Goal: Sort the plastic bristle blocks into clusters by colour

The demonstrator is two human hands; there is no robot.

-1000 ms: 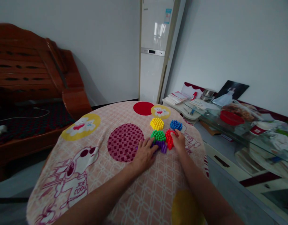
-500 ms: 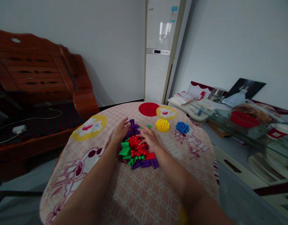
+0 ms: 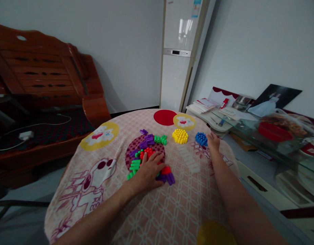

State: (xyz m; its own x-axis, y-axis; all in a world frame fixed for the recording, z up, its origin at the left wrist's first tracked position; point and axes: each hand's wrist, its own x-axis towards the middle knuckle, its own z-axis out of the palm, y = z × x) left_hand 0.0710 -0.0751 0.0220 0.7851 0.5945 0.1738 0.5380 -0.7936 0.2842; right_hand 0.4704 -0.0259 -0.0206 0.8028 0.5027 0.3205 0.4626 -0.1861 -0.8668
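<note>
My left hand (image 3: 149, 170) lies over the pile with its fingers spread, covering part of the red plastic pieces (image 3: 147, 152). Green plastic pieces (image 3: 135, 165) show left of it, and purple plastic pieces (image 3: 169, 178) stick out on its right. Farther back are more purple pieces (image 3: 148, 139) and a short row of green pieces (image 3: 160, 139). My right hand (image 3: 213, 141) is stretched out at the right side of the blue cluster of pegs (image 3: 201, 139), its fingers extended. A domed yellow cluster (image 3: 180, 136) stands left of the blue one.
A patterned cloth covers the round table (image 3: 187, 200). To the right is a glass-topped cabinet (image 3: 249, 136) with papers, a metal pot (image 3: 242, 101) and a red bowl (image 3: 274, 132). A wooden bench (image 3: 44, 73) stands at left, a tall white appliance (image 3: 174, 80) behind.
My right hand has moved from the pile rightward to the blue cluster. My left hand has come from the pile's far left side onto the red pieces. The view has shifted slightly.
</note>
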